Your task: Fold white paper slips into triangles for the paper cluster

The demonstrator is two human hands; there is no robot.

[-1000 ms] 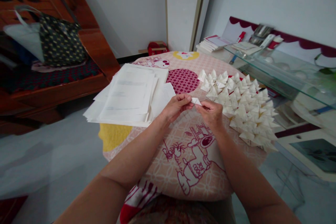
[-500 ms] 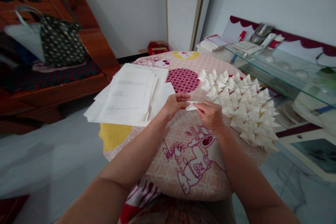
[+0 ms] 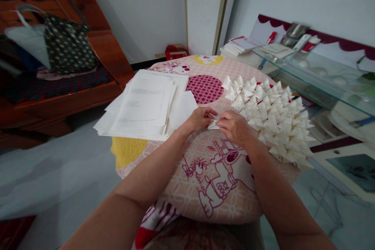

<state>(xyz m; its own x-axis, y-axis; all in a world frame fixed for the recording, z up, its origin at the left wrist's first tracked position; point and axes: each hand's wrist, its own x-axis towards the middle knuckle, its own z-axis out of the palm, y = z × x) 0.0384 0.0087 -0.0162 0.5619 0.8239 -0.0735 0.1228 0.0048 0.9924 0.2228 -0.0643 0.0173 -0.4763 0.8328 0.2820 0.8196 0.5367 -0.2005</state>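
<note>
A small piece of folded white paper (image 3: 213, 125) lies between my hands, low over the patterned cloth. My left hand (image 3: 201, 118) grips its left side with bent fingers. From the right, my right hand (image 3: 235, 125) pinches the same paper, thumb and fingers closed over its edge. Part of the paper is hidden behind the fingers. Right of my right hand stand rows of pointed folded paper pieces (image 3: 272, 113), packed close together. Left of my left hand lies a stack of white sheets (image 3: 143, 101), with one smaller printed sheet (image 3: 184, 108) at its right side.
The round table carries a pink cartoon-print cloth (image 3: 216, 187). A glass shelf unit (image 3: 319, 72) with papers and cups stands close on the right. On the left, a wooden bench (image 3: 108, 66) holds a dotted bag (image 3: 68, 47). A red bag (image 3: 176, 52) sits by the far wall.
Both hands have lowered slightly toward the cloth with the folded paper. The fingers have come closer together and cover more of it. The stack and the rows of folded pieces look the same.
</note>
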